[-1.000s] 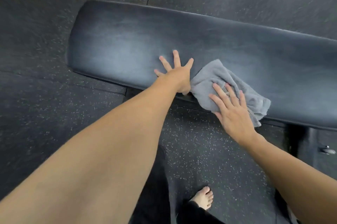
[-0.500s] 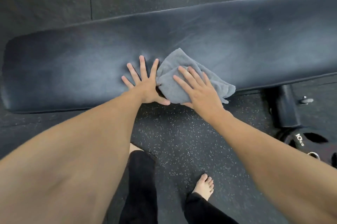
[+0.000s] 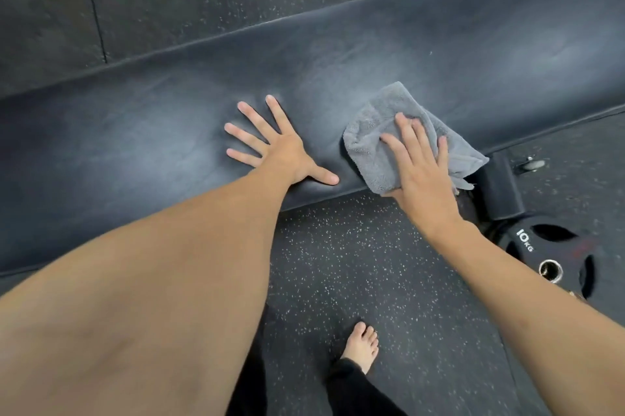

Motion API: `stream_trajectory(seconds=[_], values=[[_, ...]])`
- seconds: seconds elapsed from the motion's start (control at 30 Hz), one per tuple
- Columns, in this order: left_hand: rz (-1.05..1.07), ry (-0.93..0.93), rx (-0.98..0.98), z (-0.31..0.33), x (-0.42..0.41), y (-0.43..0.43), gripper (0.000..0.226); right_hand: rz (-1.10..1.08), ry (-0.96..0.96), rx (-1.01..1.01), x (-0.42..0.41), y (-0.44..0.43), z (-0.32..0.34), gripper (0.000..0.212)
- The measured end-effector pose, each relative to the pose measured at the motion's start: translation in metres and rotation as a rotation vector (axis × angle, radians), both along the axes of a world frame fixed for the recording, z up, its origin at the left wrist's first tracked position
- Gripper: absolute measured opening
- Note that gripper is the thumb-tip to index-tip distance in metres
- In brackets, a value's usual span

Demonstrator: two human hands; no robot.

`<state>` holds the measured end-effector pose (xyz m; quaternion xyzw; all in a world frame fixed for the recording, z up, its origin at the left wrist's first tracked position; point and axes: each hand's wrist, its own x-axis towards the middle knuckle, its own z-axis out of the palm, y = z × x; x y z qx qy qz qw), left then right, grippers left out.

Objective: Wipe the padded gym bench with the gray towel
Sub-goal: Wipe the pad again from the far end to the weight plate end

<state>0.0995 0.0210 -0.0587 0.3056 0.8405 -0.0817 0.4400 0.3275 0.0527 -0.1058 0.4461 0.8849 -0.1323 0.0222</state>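
Note:
The long dark padded gym bench (image 3: pixel 422 53) runs across the view from lower left to upper right. My left hand (image 3: pixel 277 148) lies flat on the pad with fingers spread, holding nothing. To its right, the crumpled gray towel (image 3: pixel 375 134) sits on the bench's near edge. My right hand (image 3: pixel 422 165) presses down on the towel, palm flat, fingers on top of the cloth. A gap of bare pad separates the two hands.
A black bench support (image 3: pixel 500 192) stands under the pad at right. A black 10 kg weight plate (image 3: pixel 554 256) lies on the speckled rubber floor (image 3: pixel 338 263) beside it. My bare foot (image 3: pixel 362 344) is on the floor below.
My right hand has slid the towel to the right along the bench, away from my left hand, which stays planted. The view has shifted right, showing more of the weight plate.

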Motion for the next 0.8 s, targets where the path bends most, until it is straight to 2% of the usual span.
stream_trajectory(seconds=[0.1, 0.23, 0.4, 0.5, 0.57, 0.67, 0.73, 0.8], values=[[0.001, 0.019, -0.028, 0.005, 0.003, 0.003, 0.183, 0.056, 0.011, -0.004, 0.004, 0.002, 0.001, 0.117], [0.024, 0.028, -0.037, 0.004, 0.004, 0.006, 0.183, 0.162, -0.022, -0.044, 0.022, 0.021, 0.006, 0.107], [0.004, 0.055, -0.053, -0.001, 0.004, 0.010, 0.184, 0.173, -0.001, -0.317, 0.037, 0.063, 0.023, 0.098], [0.001, 0.052, -0.066, -0.005, 0.003, 0.012, 0.185, 0.111, 0.003, -0.375, 0.014, 0.093, 0.023, 0.090], [-0.005, 0.062, -0.079, -0.007, 0.002, 0.012, 0.186, 0.074, 0.006, -0.344, -0.008, 0.105, 0.019, 0.089], [-0.020, 0.058, -0.083, -0.008, 0.003, 0.014, 0.187, 0.056, -0.025, -0.167, -0.025, 0.091, 0.014, 0.079], [0.000, 0.054, -0.082, -0.007, 0.002, 0.014, 0.187, 0.112, -0.037, -0.075, -0.022, 0.058, 0.012, 0.075], [-0.007, 0.052, -0.078, -0.008, 0.002, 0.013, 0.187, 0.251, -0.030, -0.045, -0.005, 0.019, 0.007, 0.082]])
